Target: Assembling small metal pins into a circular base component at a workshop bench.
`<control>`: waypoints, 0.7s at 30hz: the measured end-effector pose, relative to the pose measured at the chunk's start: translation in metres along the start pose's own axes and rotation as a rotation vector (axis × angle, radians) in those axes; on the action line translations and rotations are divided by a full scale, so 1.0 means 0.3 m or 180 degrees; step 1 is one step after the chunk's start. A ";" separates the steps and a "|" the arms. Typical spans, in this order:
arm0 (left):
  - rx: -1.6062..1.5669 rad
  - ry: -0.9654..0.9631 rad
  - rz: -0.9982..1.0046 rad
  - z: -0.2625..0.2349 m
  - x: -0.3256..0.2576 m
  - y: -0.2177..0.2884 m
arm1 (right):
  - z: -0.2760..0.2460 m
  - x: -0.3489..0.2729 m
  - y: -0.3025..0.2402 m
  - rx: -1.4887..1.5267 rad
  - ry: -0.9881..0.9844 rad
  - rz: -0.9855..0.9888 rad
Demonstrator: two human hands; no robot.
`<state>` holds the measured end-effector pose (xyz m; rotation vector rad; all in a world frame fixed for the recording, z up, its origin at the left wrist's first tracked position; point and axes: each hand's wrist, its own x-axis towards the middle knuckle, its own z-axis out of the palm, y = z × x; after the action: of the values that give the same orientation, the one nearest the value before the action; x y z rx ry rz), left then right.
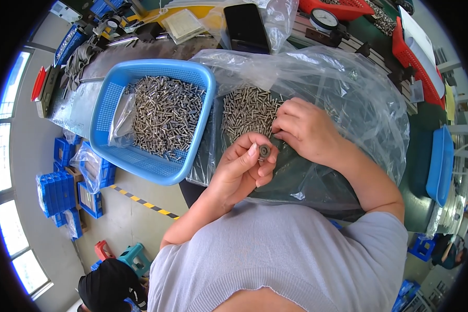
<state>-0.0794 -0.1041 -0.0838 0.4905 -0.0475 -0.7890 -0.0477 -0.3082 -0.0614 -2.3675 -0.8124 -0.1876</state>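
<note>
My left hand [244, 165] pinches a small round metal piece with a dark centre [264, 151] between thumb and fingers. Just beyond it, a pile of small metal pins [249, 109] lies on clear plastic sheeting [343, 125]. My right hand [306, 129] is at the pile's right edge, thumb and fingertips drawn together; whatever is between them is too small to make out. To the left stands a blue plastic basket [124, 162] holding many similar pins [166, 117] and a clear bag [122, 120].
A black phone [247, 28] lies behind the pile. Dial gauges [323, 20] stand at the far right and far left. Red baskets [408, 57] sit at the right, near a blue tray [440, 165]. A person in a black cap [112, 286] is at lower left.
</note>
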 end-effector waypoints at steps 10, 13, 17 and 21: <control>-0.0037 0.0031 0.0026 -0.002 -0.001 0.000 | -0.012 -0.004 0.013 -0.0219 0.0012 -0.0293; -0.0064 0.0019 0.0029 -0.003 -0.002 -0.002 | -0.016 -0.005 0.016 -0.0110 -0.0062 -0.0309; -0.0041 0.0008 0.0035 -0.004 0.000 -0.002 | -0.017 -0.004 0.012 -0.0178 -0.0036 -0.0275; -0.0050 0.0070 0.0018 0.002 -0.002 -0.002 | -0.053 0.003 -0.021 0.0809 -0.0155 0.0300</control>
<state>-0.0803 -0.1043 -0.0832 0.4839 -0.0224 -0.7778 -0.0498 -0.3136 -0.0453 -2.1710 -0.7006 0.0124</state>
